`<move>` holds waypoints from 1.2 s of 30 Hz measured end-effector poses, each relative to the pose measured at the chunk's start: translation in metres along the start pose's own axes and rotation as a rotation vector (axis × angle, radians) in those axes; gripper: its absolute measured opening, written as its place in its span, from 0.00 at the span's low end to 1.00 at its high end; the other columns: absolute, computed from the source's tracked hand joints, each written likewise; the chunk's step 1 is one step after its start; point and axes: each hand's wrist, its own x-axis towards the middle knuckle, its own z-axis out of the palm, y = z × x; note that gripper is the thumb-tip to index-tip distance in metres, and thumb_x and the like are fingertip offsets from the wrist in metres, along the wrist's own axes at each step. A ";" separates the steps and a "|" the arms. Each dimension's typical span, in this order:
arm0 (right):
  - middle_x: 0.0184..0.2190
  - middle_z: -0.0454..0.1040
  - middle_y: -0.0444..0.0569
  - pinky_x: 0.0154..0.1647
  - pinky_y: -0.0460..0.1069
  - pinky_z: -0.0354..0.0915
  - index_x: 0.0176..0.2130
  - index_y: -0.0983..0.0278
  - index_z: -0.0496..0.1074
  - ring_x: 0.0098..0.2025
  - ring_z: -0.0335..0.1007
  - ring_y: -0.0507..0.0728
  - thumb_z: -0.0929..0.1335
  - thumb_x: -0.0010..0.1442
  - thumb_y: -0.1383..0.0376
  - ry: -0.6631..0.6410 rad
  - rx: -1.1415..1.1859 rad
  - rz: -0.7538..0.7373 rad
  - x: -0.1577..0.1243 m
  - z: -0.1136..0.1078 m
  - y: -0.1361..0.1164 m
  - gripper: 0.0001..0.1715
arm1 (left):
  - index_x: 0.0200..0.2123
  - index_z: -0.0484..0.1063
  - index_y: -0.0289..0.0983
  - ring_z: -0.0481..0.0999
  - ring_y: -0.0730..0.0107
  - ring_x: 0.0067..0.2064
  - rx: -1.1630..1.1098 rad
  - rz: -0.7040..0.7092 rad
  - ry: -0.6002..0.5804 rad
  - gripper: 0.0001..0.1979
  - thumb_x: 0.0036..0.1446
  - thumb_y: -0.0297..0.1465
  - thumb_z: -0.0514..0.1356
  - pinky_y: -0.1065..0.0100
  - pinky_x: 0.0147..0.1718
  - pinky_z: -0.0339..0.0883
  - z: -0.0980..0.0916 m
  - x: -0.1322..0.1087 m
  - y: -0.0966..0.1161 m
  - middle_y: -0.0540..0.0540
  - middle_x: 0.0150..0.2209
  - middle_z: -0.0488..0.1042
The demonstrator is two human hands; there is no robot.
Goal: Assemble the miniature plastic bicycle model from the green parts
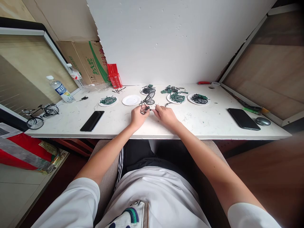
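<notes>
In front of me, a small black model bicycle [150, 96] is held up over the table with its wheels toward the far side. My left hand [137, 117] is closed around its near end, and the fingers cover part of the frame. Close by on the right, my right hand [167, 116] has thumb and forefinger pinched together by a tiny dark piece at the bicycle's edge. Whether that piece is joined to the bicycle is too small to tell. A white paper plate [131, 100] lies just beyond my left hand.
Plates of green parts [108, 100], [177, 98] and black parts [199, 99] stand along the back. A whole model bicycle [42, 113] is at far left, near a bottle [60, 89]. Phones [92, 121], [243, 119] lie either side; a red box [114, 76] stands behind.
</notes>
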 end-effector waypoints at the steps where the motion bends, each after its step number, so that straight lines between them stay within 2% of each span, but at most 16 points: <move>1: 0.29 0.77 0.51 0.29 0.52 0.44 0.42 0.61 0.67 0.26 0.67 0.58 0.56 0.82 0.54 -0.003 0.006 0.023 0.000 0.000 -0.001 0.22 | 0.46 0.83 0.37 0.86 0.60 0.42 0.006 0.010 0.000 0.12 0.59 0.32 0.70 0.64 0.43 0.79 0.000 0.000 0.000 0.40 0.43 0.86; 7: 0.30 0.80 0.51 0.29 0.52 0.45 0.44 0.61 0.69 0.27 0.68 0.59 0.55 0.81 0.55 -0.038 0.068 0.108 0.001 -0.008 -0.006 0.21 | 0.47 0.82 0.37 0.86 0.61 0.42 0.002 0.008 0.001 0.12 0.59 0.33 0.70 0.64 0.44 0.79 0.000 0.000 0.004 0.40 0.43 0.86; 12: 0.36 0.81 0.53 0.30 0.52 0.49 0.50 0.64 0.68 0.32 0.72 0.60 0.59 0.79 0.58 -0.055 0.100 0.009 -0.001 -0.013 -0.005 0.14 | 0.48 0.82 0.37 0.85 0.63 0.41 -0.005 -0.004 0.025 0.13 0.60 0.33 0.69 0.65 0.43 0.78 0.000 0.000 0.004 0.40 0.42 0.86; 19: 0.36 0.79 0.53 0.31 0.52 0.49 0.45 0.63 0.69 0.37 0.73 0.59 0.56 0.82 0.58 0.002 0.054 -0.098 0.000 -0.012 -0.002 0.19 | 0.47 0.82 0.35 0.85 0.64 0.40 -0.017 0.011 0.039 0.12 0.60 0.32 0.69 0.67 0.42 0.78 0.000 0.001 0.003 0.41 0.41 0.86; 24: 0.33 0.78 0.54 0.30 0.52 0.47 0.43 0.63 0.70 0.32 0.68 0.59 0.56 0.82 0.56 -0.015 0.057 0.015 0.002 -0.009 -0.007 0.22 | 0.47 0.82 0.36 0.82 0.67 0.37 0.029 0.084 0.067 0.12 0.61 0.31 0.67 0.69 0.37 0.77 -0.001 0.001 0.004 0.41 0.40 0.86; 27: 0.30 0.76 0.51 0.31 0.52 0.47 0.41 0.62 0.69 0.28 0.64 0.58 0.55 0.82 0.54 -0.045 0.154 0.085 0.001 -0.006 -0.010 0.25 | 0.48 0.82 0.36 0.82 0.67 0.36 0.072 0.132 0.087 0.12 0.61 0.31 0.67 0.70 0.35 0.76 -0.003 0.001 0.004 0.41 0.41 0.86; 31: 0.25 0.72 0.47 0.32 0.51 0.50 0.36 0.59 0.67 0.26 0.62 0.57 0.55 0.81 0.51 -0.074 0.375 0.151 0.001 -0.007 -0.013 0.27 | 0.48 0.82 0.36 0.84 0.66 0.38 0.120 0.163 0.091 0.11 0.61 0.30 0.67 0.67 0.41 0.78 -0.004 0.002 0.004 0.41 0.42 0.86; 36: 0.21 0.71 0.45 0.36 0.51 0.58 0.30 0.59 0.63 0.26 0.65 0.56 0.56 0.80 0.46 -0.080 0.657 0.211 0.001 -0.013 -0.014 0.31 | 0.47 0.82 0.37 0.85 0.64 0.39 0.186 0.204 0.084 0.10 0.62 0.29 0.67 0.65 0.46 0.78 -0.005 0.002 0.006 0.42 0.42 0.86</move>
